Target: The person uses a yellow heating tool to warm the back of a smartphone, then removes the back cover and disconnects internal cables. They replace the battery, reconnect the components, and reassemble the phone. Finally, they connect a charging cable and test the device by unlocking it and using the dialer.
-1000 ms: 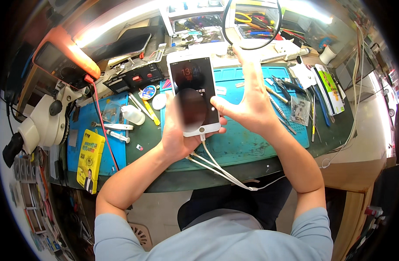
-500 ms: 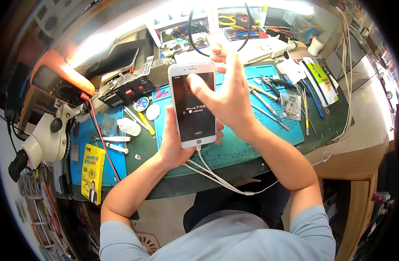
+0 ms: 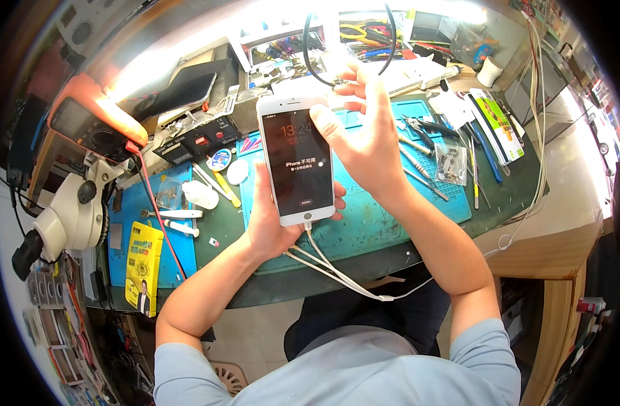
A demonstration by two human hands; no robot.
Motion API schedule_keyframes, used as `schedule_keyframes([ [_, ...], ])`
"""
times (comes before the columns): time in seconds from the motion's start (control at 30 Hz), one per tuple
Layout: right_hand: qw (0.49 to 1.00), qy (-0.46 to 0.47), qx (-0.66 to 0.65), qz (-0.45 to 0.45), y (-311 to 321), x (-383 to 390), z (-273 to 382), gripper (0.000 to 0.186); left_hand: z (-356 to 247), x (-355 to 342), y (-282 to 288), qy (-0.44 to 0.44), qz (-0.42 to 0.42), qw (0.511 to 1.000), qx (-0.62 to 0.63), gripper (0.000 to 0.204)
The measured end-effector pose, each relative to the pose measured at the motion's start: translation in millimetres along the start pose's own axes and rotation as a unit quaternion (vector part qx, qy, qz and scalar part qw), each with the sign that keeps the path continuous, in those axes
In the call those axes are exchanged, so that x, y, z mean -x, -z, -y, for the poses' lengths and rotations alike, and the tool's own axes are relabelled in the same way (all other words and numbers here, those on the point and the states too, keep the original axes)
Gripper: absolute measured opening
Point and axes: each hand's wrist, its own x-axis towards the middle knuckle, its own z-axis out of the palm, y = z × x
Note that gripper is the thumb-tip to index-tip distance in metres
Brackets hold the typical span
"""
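Observation:
A white smartphone (image 3: 300, 177) stands nearly upright over the bench, its dark screen lit with a clock and a short message. My left hand (image 3: 272, 220) grips it by the lower part, thumb along the left edge and fingertips showing past the right edge. A white charging cable (image 3: 312, 238) is plugged into its bottom end and loops down toward the bench's front edge. My right hand (image 3: 362, 139) is raised at the phone's upper right, fingers spread, holding nothing. Its thumb tip overlaps the screen's upper right corner; whether it touches the glass I cannot tell.
Under the phone lies a teal work mat (image 3: 371, 216). Pliers (image 3: 428, 128), tweezers and screwdrivers lie at the right. To the left are an orange multimeter (image 3: 97, 118), a white microscope arm (image 3: 66, 216), a yellow packet (image 3: 144, 267) and a white bottle (image 3: 200, 194).
My right thumb has moved right and up, off the middle of the screen, uncovering the clock. The phone has shifted slightly left and up in my left hand.

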Motion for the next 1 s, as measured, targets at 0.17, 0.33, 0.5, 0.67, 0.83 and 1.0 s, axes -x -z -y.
schedule_keyframes([
  [0.17, 0.993, -0.059, -0.097, 0.034, 7, 8, -2, 0.063, -1, 1, 3, 0.016, -0.020, 1.000, 0.012, 0.105],
  [0.33, 0.924, -0.189, -0.219, 0.249, 18, 8, -4, 0.050, -1, 0, 8, 0.002, -0.003, 0.997, 0.073, 0.104],
  [0.5, 0.930, -0.172, -0.175, 0.273, 22, 5, 3, 0.059, -2, 1, 4, -0.005, -0.021, 0.997, 0.078, 0.094],
  [0.67, 0.965, -0.117, -0.112, 0.205, 15, 13, 0, 0.062, -3, 0, 3, 0.000, -0.012, 0.998, 0.055, 0.100],
  [0.83, 0.967, -0.133, -0.152, 0.153, 14, 5, -3, 0.062, -2, -1, 0, 0.012, -0.011, 0.999, 0.029, 0.103],
  [1.0, 0.978, -0.112, -0.158, 0.079, 4, 3, 1, 0.067, 0, 0, 0, 0.014, -0.002, 1.000, -0.002, 0.101],
])
